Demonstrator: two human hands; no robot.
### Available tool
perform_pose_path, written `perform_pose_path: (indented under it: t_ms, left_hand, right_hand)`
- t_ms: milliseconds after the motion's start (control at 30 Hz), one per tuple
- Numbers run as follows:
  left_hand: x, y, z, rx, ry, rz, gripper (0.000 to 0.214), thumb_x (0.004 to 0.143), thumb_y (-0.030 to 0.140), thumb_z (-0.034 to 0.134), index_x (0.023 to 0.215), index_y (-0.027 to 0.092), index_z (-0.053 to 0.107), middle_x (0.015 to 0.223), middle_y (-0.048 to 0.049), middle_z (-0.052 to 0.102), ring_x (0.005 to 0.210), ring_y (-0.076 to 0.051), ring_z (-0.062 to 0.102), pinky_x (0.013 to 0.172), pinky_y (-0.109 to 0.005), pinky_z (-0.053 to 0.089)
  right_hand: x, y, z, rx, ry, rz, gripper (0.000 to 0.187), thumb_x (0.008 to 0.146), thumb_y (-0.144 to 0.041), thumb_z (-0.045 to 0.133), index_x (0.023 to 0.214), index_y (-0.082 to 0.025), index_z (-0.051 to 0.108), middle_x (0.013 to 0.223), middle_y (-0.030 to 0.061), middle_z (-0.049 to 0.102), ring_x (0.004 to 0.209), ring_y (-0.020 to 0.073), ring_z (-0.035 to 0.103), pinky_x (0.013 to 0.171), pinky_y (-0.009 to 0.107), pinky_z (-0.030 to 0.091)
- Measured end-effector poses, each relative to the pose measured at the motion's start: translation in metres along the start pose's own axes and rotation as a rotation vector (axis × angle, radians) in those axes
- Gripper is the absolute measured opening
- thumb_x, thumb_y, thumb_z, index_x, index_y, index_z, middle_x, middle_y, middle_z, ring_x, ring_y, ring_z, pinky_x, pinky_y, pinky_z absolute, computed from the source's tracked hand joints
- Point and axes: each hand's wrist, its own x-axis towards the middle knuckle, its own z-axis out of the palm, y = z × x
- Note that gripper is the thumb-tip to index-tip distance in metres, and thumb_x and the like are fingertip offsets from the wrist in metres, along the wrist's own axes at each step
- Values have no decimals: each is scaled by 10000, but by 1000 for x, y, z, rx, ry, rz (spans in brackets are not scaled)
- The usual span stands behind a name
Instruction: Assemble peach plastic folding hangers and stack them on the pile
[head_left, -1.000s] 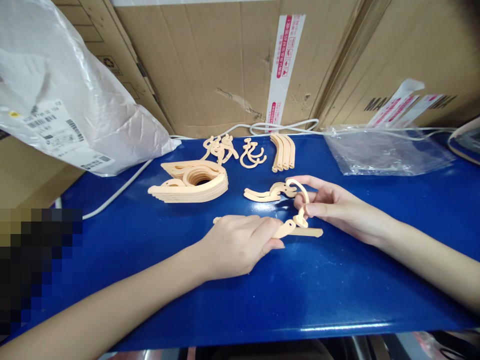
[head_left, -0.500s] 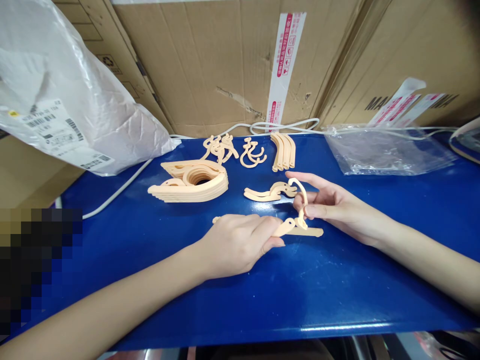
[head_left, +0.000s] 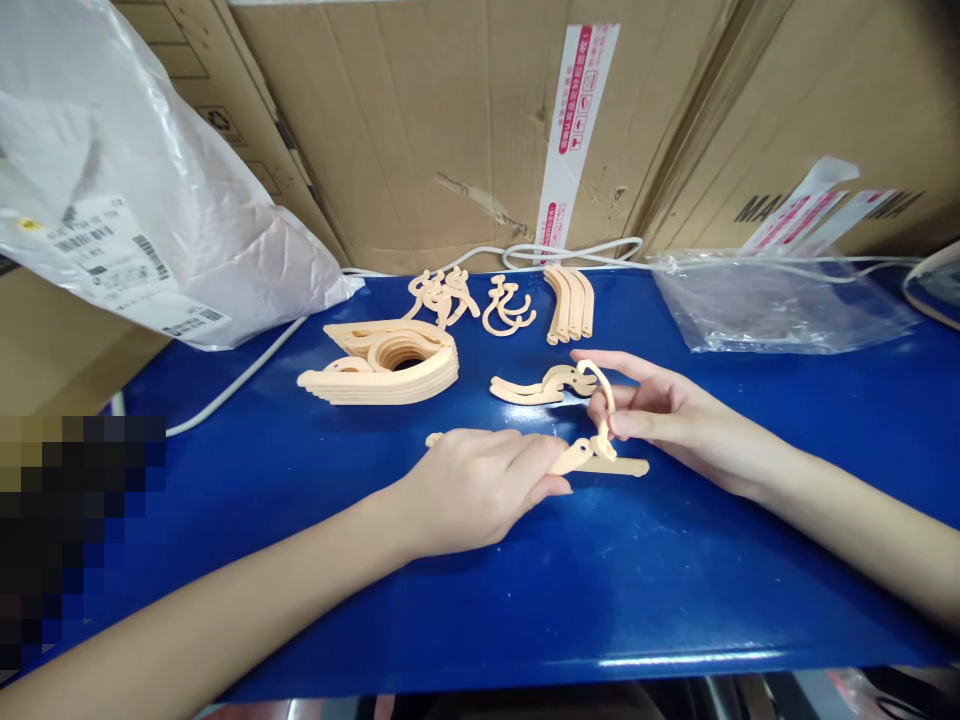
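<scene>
My left hand (head_left: 480, 490) is closed around beige plastic hanger arms; the rounded, holed end of one hanger arm (head_left: 573, 456) sticks out past the thumb. Beneath it a straight beige strip (head_left: 622, 466) reaches to the right, its middle hidden by the hand. With thumb and fingers my right hand (head_left: 652, 405) pinches a beige hanger hook (head_left: 604, 395), curved end up. The hook's base meets or nearly meets the holed end; I cannot tell whether they are joined. Just behind the hands lies a folded beige hanger piece (head_left: 532, 388).
A stack of beige hanger parts (head_left: 375, 385) lies left of centre on the blue table (head_left: 600, 610). Behind are loose hooks (head_left: 442, 295), more hooks (head_left: 506, 310) and several curved arms (head_left: 570, 305). Cardboard boxes (head_left: 420, 120), a white parcel (head_left: 187, 200), a cable and a clear bag (head_left: 772, 300) stand around.
Almost nothing differs. The whole view has shifted very slightly, and both hands keep the same hold on the hanger arm and the hook.
</scene>
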Motion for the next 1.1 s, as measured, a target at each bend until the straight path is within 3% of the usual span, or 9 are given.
perform_pose_path:
  t_ms: [733,1100]
  left_hand:
    - [-1,0,-2,49,23,-7,354,1042,309,324,909,130,598,655,18,629,542,-112,607,461,-246,404]
    - [-2,-1,-1,86,15,-30,306,1037,294,338,964,138,591,686,14,659,577,-114,637,504,-229,440]
  right_hand:
    - [-4,0,7,-44,60,45,554,785,-272,755,1295,-315,542,821,-41,639,719,93,593,723,245,478]
    - [-6,0,12,-147,147,-11,584,766,-326,756,1310,-273,551,786,-24,633,673,125,564,714,301,477]
